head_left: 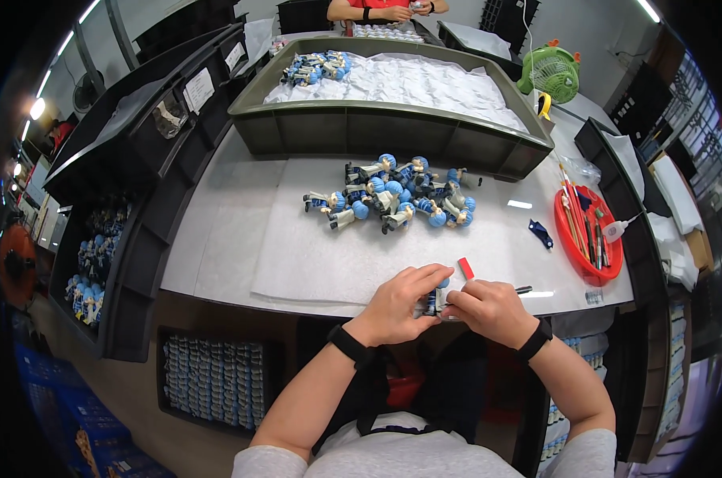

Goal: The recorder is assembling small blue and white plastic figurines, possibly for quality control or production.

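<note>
At the table's front edge my left hand is closed around a small blue-haired figurine, which it mostly covers. My right hand has its fingers pinched together at the same figurine, on its right side. A small red block lies on the table just beyond my fingers. Past the right hand's knuckles shows the dark end of a pen-like stick; whether it is held or lying there I cannot tell. Farther off is a loose pile of similar figurines in blue and white clothes.
A large olive tray with white lining and some figurines stands behind the pile. To the right are a red basket of brushes, a dark blue piece and a green fan. Black bins line the left. Across the table sits another person.
</note>
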Demonstrator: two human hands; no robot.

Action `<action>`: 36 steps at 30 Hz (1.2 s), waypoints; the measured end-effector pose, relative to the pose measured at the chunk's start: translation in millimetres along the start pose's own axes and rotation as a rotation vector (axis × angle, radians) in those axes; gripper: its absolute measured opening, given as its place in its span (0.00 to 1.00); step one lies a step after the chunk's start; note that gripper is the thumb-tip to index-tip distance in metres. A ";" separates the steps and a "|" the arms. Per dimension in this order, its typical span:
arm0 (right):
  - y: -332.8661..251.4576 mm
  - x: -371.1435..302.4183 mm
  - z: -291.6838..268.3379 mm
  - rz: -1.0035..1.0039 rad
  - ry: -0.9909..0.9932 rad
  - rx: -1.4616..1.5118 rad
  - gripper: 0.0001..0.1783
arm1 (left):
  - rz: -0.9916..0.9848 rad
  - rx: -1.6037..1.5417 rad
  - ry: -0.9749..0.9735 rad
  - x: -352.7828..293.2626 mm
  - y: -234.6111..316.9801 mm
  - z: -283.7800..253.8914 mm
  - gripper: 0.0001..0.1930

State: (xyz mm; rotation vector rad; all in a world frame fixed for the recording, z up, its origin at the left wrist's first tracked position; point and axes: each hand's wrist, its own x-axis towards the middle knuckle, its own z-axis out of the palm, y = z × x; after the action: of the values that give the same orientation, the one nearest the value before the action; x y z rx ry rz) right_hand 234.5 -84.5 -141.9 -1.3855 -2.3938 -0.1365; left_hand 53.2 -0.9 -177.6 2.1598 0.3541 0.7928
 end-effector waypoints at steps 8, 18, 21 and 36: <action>1.1 -3.1 5.2 0.001 0.018 -0.006 0.10 | -0.011 0.001 -0.009 0.3 -0.3 0.5 0.36; -0.3 -3.4 5.8 -0.019 0.031 -0.012 0.10 | -0.016 0.005 -0.005 -0.1 0.5 0.7 0.36; -1.7 -3.4 4.8 0.006 0.029 -0.003 0.10 | -0.005 0.008 0.002 -0.2 -0.1 1.3 0.36; -2.9 -1.1 -1.5 0.063 -0.062 0.013 0.11 | -0.003 0.023 0.007 -0.4 -0.7 2.6 0.35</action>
State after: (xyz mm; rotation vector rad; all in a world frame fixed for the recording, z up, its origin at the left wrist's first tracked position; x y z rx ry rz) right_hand 232.9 -87.2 -140.6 -1.4774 -2.3928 -0.0620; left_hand 54.6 -2.1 -179.7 2.1775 0.3713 0.7990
